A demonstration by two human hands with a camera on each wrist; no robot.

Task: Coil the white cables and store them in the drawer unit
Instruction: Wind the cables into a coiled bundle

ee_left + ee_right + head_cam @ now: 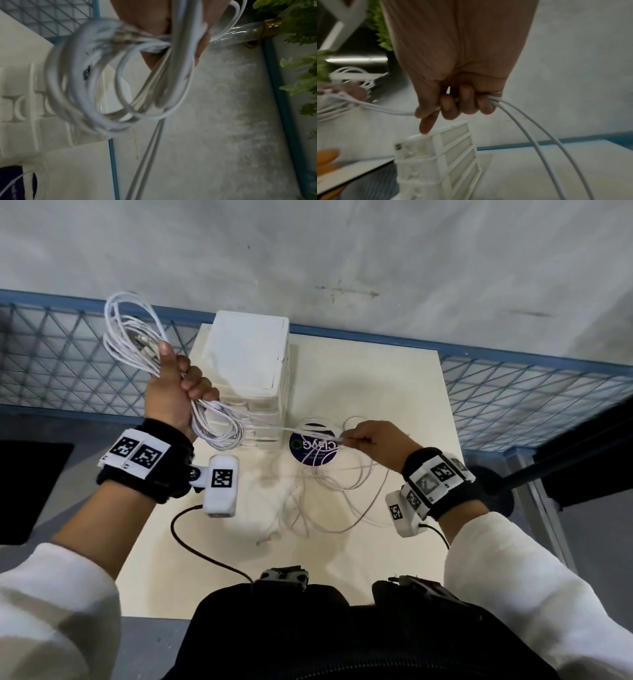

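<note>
My left hand [178, 392] is raised to the left of the white drawer unit [248, 361] and grips a coil of white cables [132, 333]; loops stick out above and below the fist. In the left wrist view the coil [102, 83] hangs blurred from the fingers. Taut strands run from it to my right hand [370, 440], which grips the white cables [530, 132] in a curled fist in front of the unit. Loose cable [335, 491] lies tangled on the cream table [394, 378]. The drawer unit [440, 162] shows all its drawers closed.
A round dark sticker [313, 448] lies on the table in front of the drawer unit. A blue-framed wire mesh fence [531, 395] runs behind the table. Green plants [302, 27] stand off to one side. A black wire [202, 549] crosses the table's near left edge.
</note>
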